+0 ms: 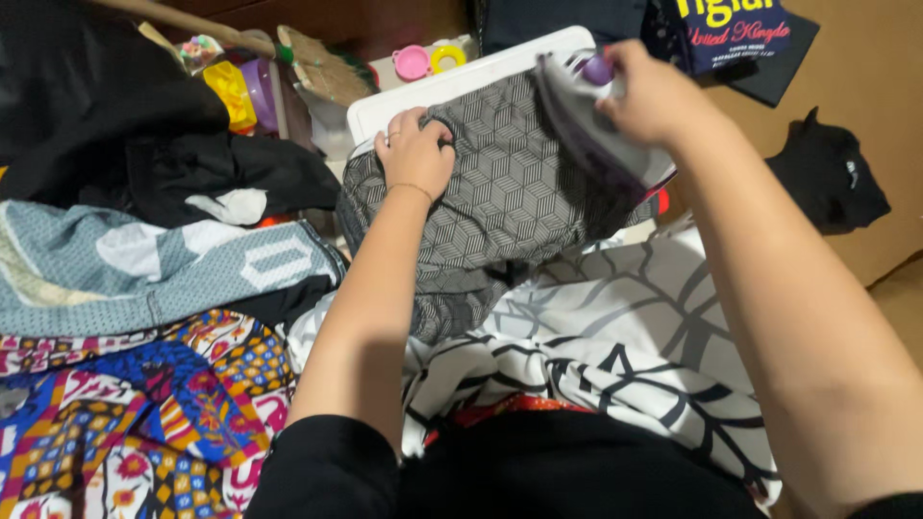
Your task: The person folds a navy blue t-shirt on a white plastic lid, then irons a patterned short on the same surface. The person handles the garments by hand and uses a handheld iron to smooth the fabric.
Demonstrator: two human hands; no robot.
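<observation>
In the head view, the left hand lies flat, its grip open, pressing the grey patterned cloth on the white board at the upper middle. The right hand has its grip closed on the steam iron, resting on the cloth's right part. The cloth's lower end hangs crumpled, so ironing seems partly done.

black clothes: a dark pile at the top left
blue-grey cloth: a dotted cloth with white shapes, just below the black pile
bright cloth: lots of colours and flowers, at the bottom left
black-and-white sheet: white with black lines, low in the middle
toys: a pink ring beside a yellow ring, at the top
black shirt: lying on the brown floor, at the right
</observation>
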